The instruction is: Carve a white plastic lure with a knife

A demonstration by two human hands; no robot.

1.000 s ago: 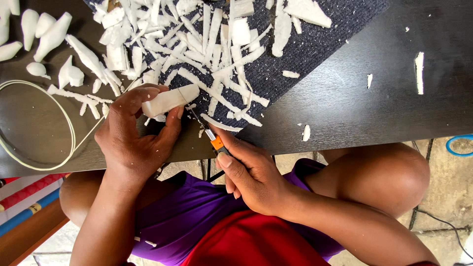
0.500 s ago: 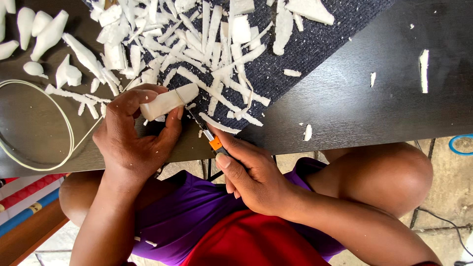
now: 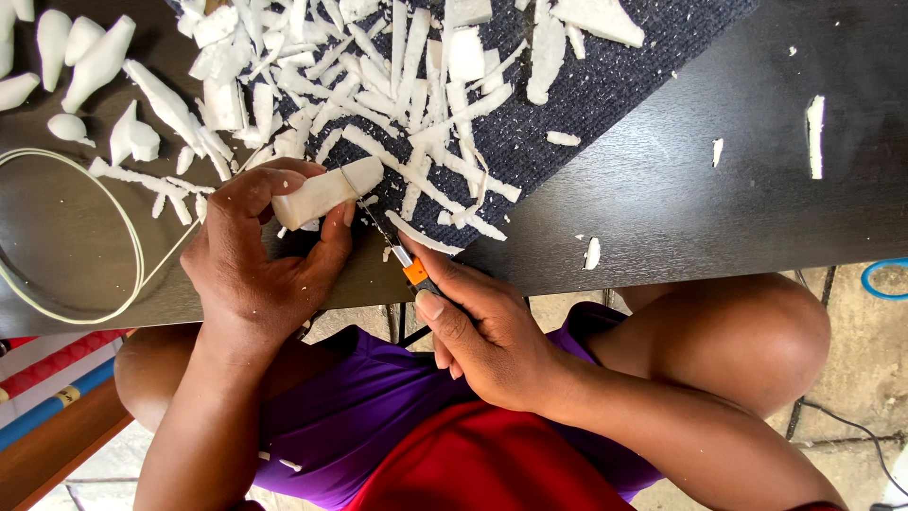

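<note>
My left hand grips a white foam block just above the near edge of the dark table. Held in my right hand is a small utility knife with an orange part on its handle. Its thin blade reaches up and left and touches the end of the block. White foam shavings lie scattered over a dark blue mat right behind the block.
Several shaped white foam pieces lie at the table's far left. A white cord loop rests on the table left of my left hand. My knees in purple shorts sit below the table edge. A blue ring lies on the floor at right.
My left hand has turned the foam block slightly and lifted it a little toward the mat. The knife blade has followed, staying at the block's end.
</note>
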